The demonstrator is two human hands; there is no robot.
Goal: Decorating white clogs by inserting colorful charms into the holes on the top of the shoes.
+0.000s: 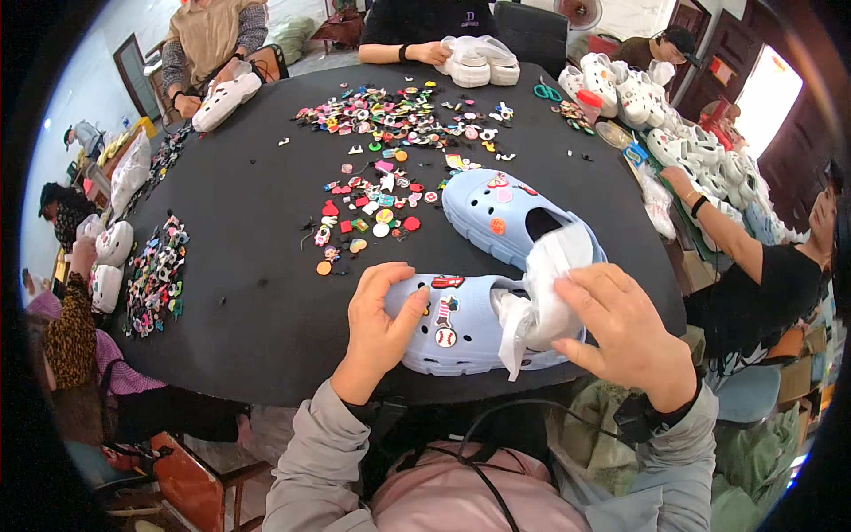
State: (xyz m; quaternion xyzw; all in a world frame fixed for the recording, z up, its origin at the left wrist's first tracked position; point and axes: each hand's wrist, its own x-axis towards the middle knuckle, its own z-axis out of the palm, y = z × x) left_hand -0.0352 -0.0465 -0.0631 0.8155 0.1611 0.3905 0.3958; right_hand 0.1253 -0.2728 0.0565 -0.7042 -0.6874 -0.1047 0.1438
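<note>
Nearest the camera, a pale blue clog (461, 328) is lain on its side at the near edge of the round black table (257, 266), and both hands are set on it. Fingers of the left hand (377, 332) are curled together over the toe end, the thumb pressed against the upper beside a baseball charm (446, 337) and a red charm (448, 282); the toe is thus clamped. Fingers of the right hand (625, 332) are closed on a wad of white tissue paper (541, 297), which is pushed into the clog's opening (one loose corner hangs down past the sole); a dark band is worn at that wrist, and grey sleeves cover both forearms.

Just behind, a second pale blue clog (505, 213) is stood upright on the table, its heel touching the paper; several charms are fixed to its upper. Further out, loose shoe charms (377, 208) are scattered across the middle of the table, with a denser heap (390, 115) toward the far side and another cluster (158, 279) at the left edge. White clogs (691, 133) are piled at the far right, and a white pair (479, 62) is held by a person opposite; teal scissors (547, 91) are lain near them. Other people are seated around the table.
</note>
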